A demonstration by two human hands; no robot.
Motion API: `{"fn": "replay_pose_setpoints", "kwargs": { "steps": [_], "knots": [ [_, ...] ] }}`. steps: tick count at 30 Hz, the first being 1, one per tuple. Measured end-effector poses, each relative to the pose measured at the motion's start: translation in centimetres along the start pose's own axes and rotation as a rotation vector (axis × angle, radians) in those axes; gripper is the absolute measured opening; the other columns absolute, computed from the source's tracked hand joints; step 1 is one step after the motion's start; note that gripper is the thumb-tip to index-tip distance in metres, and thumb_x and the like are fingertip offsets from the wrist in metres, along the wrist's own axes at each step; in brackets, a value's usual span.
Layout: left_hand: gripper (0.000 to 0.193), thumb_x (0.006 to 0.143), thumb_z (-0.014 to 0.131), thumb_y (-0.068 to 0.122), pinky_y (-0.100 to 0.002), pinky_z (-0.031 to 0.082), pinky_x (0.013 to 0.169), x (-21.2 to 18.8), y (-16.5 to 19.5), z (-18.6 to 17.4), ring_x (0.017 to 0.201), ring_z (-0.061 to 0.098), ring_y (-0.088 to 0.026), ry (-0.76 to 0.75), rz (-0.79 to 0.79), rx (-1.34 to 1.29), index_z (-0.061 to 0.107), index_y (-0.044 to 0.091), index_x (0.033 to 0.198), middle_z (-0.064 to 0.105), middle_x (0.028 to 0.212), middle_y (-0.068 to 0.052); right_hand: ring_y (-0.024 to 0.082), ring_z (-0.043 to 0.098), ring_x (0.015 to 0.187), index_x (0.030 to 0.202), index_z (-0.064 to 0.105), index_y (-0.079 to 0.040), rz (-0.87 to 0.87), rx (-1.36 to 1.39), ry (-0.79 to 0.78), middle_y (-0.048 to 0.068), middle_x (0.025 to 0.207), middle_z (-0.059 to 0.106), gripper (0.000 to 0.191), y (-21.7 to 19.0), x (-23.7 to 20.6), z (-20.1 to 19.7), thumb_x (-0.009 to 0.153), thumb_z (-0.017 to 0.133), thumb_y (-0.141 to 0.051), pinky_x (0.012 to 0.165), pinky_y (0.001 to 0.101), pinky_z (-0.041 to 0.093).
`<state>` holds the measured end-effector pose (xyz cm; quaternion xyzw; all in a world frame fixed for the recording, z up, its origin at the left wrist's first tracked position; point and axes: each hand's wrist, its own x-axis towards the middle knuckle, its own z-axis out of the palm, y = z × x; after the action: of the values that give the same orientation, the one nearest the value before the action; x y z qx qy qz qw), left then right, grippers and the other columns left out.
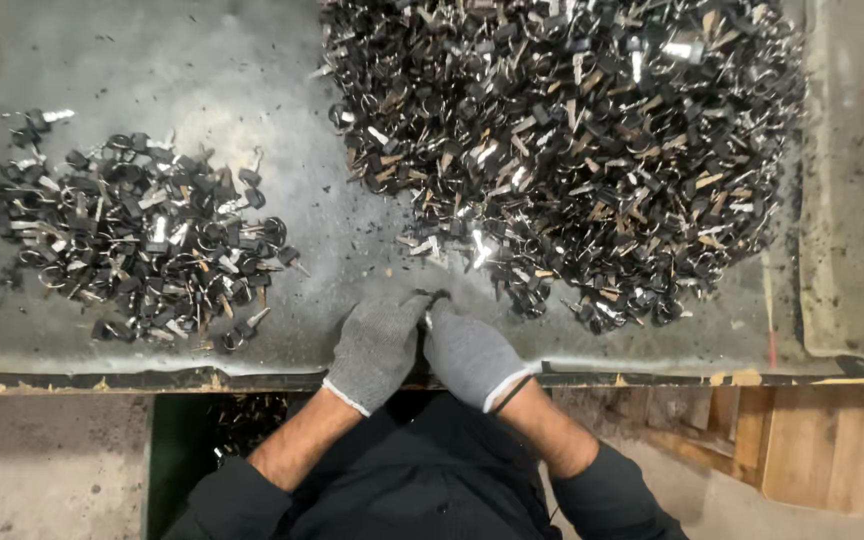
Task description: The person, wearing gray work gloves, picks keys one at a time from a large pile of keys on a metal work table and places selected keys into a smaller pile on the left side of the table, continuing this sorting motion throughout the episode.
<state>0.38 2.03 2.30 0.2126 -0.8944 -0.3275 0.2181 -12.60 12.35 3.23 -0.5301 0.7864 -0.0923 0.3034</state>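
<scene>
Both my hands wear grey knit gloves and meet at the near edge of a grey metal table (252, 80). My left hand (377, 345) and my right hand (467, 350) are pressed together, their fingertips pinching one small dark key part (435, 296). A big heap of black-headed keys on rings (572, 150) lies just beyond my right hand. A smaller pile of the same keys (142, 240) lies to the far left of my left hand.
The table's front edge (152, 378) is chipped and worn. Below it stand a green bin with dark parts (242, 420) at the left and wooden boards (792, 440) at the right. A raised grey ledge (862, 180) borders the table's right side.
</scene>
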Motion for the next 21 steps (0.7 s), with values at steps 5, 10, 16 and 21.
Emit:
{"fn": "replay_pose_setpoints", "kwargs": {
  "steps": [5,10,16,21],
  "knots": [
    [0.033,0.086,0.069,0.011,-0.048,0.055,0.076,0.5,0.3,-2.3,0.087,0.071,-0.037,-0.152,-0.366,-0.131,0.066,0.008,0.119,0.074,0.094,-0.014,0.043,0.071,0.070,0.119,0.051,0.003,0.023,0.153,-0.026,0.023,0.075,0.070,0.033,-0.3,-1.9,-2.1,0.098,0.057,-0.022,0.059,0.0510,0.056],
    [0.036,0.082,0.069,0.012,-0.047,0.052,0.086,2.5,-1.1,-2.0,0.093,0.070,-0.035,0.024,0.045,-0.067,0.067,0.010,0.118,0.075,0.100,-0.013,0.039,0.073,0.073,0.145,0.036,0.009,0.051,-0.077,-0.149,0.018,0.077,0.070,0.060,-2.2,-3.3,0.1,0.100,0.057,-0.024,0.061,0.0506,0.057],
    [0.021,0.090,0.067,0.012,-0.045,0.056,0.089,3.1,-1.8,-1.0,0.091,0.072,-0.029,-0.328,-0.170,-0.118,0.075,0.016,0.109,0.075,0.098,-0.007,0.026,0.075,0.066,0.117,0.057,0.002,0.159,-0.295,0.046,0.019,0.093,0.070,0.023,0.3,-1.9,-0.3,0.102,0.052,-0.015,0.052,0.0395,0.062],
    [0.032,0.080,0.071,0.007,-0.051,0.052,0.082,1.1,-1.8,-0.3,0.094,0.068,-0.038,-0.172,-0.100,0.088,0.070,0.009,0.112,0.070,0.097,-0.016,0.023,0.074,0.072,0.125,0.057,-0.003,0.232,-0.058,-0.106,0.018,0.099,0.074,0.032,0.5,-1.5,-0.6,0.107,0.053,-0.030,0.058,0.0348,0.060]
  ]
}}
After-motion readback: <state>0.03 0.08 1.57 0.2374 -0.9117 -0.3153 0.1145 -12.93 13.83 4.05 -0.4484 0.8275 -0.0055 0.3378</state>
